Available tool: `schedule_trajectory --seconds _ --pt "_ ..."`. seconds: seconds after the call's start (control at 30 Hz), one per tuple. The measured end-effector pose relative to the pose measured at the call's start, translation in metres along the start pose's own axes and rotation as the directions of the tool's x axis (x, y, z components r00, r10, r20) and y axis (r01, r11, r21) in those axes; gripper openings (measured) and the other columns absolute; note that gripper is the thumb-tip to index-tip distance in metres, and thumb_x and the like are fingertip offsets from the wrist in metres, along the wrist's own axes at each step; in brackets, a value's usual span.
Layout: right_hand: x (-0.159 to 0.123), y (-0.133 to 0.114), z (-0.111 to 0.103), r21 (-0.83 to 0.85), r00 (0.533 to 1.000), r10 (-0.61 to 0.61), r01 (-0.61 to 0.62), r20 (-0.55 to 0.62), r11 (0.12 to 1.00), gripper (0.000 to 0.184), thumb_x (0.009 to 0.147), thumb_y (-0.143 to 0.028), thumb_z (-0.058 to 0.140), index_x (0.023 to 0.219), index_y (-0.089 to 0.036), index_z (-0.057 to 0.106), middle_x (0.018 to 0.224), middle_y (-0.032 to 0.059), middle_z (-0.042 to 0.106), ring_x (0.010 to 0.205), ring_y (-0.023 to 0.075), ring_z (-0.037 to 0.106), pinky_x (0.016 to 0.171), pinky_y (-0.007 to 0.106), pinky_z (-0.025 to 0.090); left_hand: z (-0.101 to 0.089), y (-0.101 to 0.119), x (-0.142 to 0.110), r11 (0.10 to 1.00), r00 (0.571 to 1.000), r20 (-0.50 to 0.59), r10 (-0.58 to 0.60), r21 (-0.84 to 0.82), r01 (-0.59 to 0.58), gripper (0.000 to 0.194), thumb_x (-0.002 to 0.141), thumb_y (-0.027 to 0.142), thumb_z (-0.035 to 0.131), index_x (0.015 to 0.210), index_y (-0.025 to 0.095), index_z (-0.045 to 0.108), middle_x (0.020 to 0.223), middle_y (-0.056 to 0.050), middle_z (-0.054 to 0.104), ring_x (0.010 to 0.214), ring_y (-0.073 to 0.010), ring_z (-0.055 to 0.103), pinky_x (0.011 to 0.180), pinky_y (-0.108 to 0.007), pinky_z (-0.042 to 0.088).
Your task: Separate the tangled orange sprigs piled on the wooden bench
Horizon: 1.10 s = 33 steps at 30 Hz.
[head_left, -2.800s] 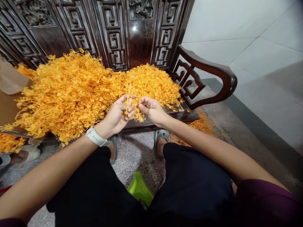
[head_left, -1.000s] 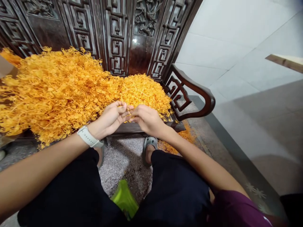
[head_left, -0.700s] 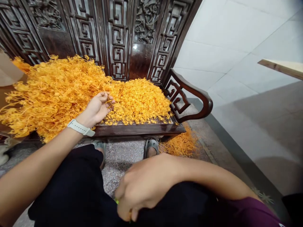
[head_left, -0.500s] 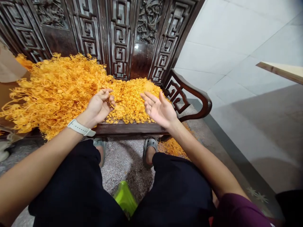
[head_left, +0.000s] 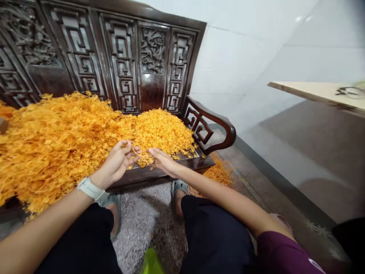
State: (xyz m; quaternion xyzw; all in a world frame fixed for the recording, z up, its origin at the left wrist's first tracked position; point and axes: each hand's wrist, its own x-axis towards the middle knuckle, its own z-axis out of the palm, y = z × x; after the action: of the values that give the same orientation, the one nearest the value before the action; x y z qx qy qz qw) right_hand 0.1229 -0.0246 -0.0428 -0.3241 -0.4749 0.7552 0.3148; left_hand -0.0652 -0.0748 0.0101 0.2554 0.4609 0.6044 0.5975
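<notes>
My left hand (head_left: 118, 160), with a pale watch band at the wrist, pinches a thin orange artificial flower sprig (head_left: 137, 151) between thumb and fingers. From the right, my right hand (head_left: 162, 160) meets the sprig's branched end, its fingertips closed about it; part of the grip is hidden. Both hands are over the front edge of a dark carved wooden bench (head_left: 165, 171). Behind and left of my left hand spreads a large heap of orange sprigs (head_left: 65, 140). A smaller pile of loose orange flower pieces (head_left: 165, 129) lies on the seat beyond my right hand.
The bench's curved armrest (head_left: 228, 133) rises at the right. Orange scraps (head_left: 218, 171) lie on the floor below it. A pale board (head_left: 313, 89) juts in at the right, with a dark looped item on it. Something bright green (head_left: 152, 262) is between my legs.
My right hand has come left from an open, palm-up pose to the sprig in my left hand. The left hand keeps its pinch. The view has shifted, showing more of the board.
</notes>
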Motion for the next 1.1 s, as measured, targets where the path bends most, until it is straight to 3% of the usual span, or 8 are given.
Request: schedule_trajectory --seconds 0.13,0.23,0.43,0.7,0.83,0.93,0.97,1.1 --pt "0.009 0.006 -0.007 -0.111 0.994 -0.100 0.094 -0.043 0.989 0.049 0.066 -0.055 0.092 0.080 -0.018 0.063 0.078 -0.0029 0.057 0.069 0.0106 0.052 0.062 0.025 0.047 0.015 -0.016 0.012 0.999 1.000 -0.020 -0.003 -0.051 0.002 0.016 0.097 0.006 0.057 0.095 0.020 0.051 0.086 -0.004 0.069 0.079 -0.0169 0.073 0.074 -0.029 0.062" --pt "0.009 0.005 -0.010 -0.146 0.992 -0.120 0.115 -0.028 0.983 0.053 0.066 -0.060 0.091 0.078 -0.017 0.062 0.071 -0.0026 0.062 0.062 0.0095 0.051 0.059 0.024 0.044 0.019 -0.020 0.017 0.998 1.000 -0.023 0.000 -0.058 -0.001 0.015 0.095 0.009 0.059 0.094 0.021 0.050 0.076 -0.001 0.065 0.071 -0.0161 0.069 0.069 -0.026 0.058" --pt "0.000 -0.010 -0.008 -0.224 0.985 -0.086 0.119 0.150 0.967 0.053 0.071 -0.064 0.087 0.079 -0.017 0.064 0.070 -0.0013 0.066 0.057 0.0088 0.053 0.058 0.024 0.043 0.023 -0.010 0.015 0.989 1.000 0.004 0.021 -0.146 -0.020 0.021 0.084 0.003 0.053 0.087 0.023 0.045 0.061 0.006 0.048 0.053 -0.0120 0.053 0.057 -0.021 0.045" --pt "-0.013 -0.022 -0.003 -0.112 0.948 0.004 0.034 0.319 0.993 0.035 0.078 -0.042 0.089 0.078 -0.016 0.065 0.069 -0.0016 0.064 0.058 0.0069 0.051 0.057 0.023 0.043 0.037 0.006 0.006 0.980 1.000 0.011 -0.018 -0.200 0.019 0.024 0.083 0.000 0.051 0.083 0.022 0.041 0.056 0.008 0.032 0.041 -0.0082 0.034 0.047 -0.020 0.031" --pt "-0.014 -0.030 0.003 -0.070 0.851 0.153 -0.137 0.503 0.988 0.034 0.070 -0.028 0.093 0.077 -0.017 0.062 0.067 -0.0039 0.062 0.059 0.0063 0.053 0.060 0.022 0.046 0.048 0.008 -0.004 0.986 0.996 0.082 -0.046 -0.158 0.058 0.025 0.080 -0.001 0.049 0.080 0.021 0.040 0.053 0.009 0.024 0.037 -0.0067 0.020 0.041 -0.019 0.016" --pt "-0.017 -0.028 0.007 -0.140 0.793 0.193 -0.137 0.578 0.981 0.034 0.073 -0.029 0.092 0.078 -0.017 0.061 0.068 -0.0035 0.063 0.060 0.0067 0.056 0.059 0.021 0.047 0.048 0.017 -0.004 0.991 0.995 0.082 -0.054 -0.121 0.064 0.023 0.082 0.000 0.051 0.081 0.021 0.044 0.052 0.009 0.023 0.038 -0.0063 0.018 0.041 -0.019 0.014" --pt "-0.020 -0.024 0.009 -0.212 0.743 0.233 -0.125 0.628 0.969 0.034 0.074 -0.032 0.091 0.080 -0.016 0.062 0.070 -0.0020 0.066 0.062 0.0083 0.060 0.059 0.022 0.047 0.043 0.023 0.000 0.992 0.998 0.053 -0.029 -0.118 0.035 0.022 0.083 0.000 0.052 0.081 0.021 0.044 0.052 0.009 0.024 0.038 -0.0063 0.019 0.040 -0.019 0.015" --pt "-0.038 0.007 0.026 -0.534 0.437 0.476 0.013 0.763 0.845 0.036 0.076 -0.039 0.090 0.085 -0.015 0.066 0.072 0.0011 0.070 0.066 0.0136 0.066 0.062 0.024 0.050 -0.001 0.049 0.023 0.964 0.970 -0.155 0.186 -0.165 -0.211 0.028 0.088 0.003 0.058 0.077 0.022 0.041 0.050 0.008 0.026 0.038 -0.0062 0.021 0.039 -0.020 0.018"
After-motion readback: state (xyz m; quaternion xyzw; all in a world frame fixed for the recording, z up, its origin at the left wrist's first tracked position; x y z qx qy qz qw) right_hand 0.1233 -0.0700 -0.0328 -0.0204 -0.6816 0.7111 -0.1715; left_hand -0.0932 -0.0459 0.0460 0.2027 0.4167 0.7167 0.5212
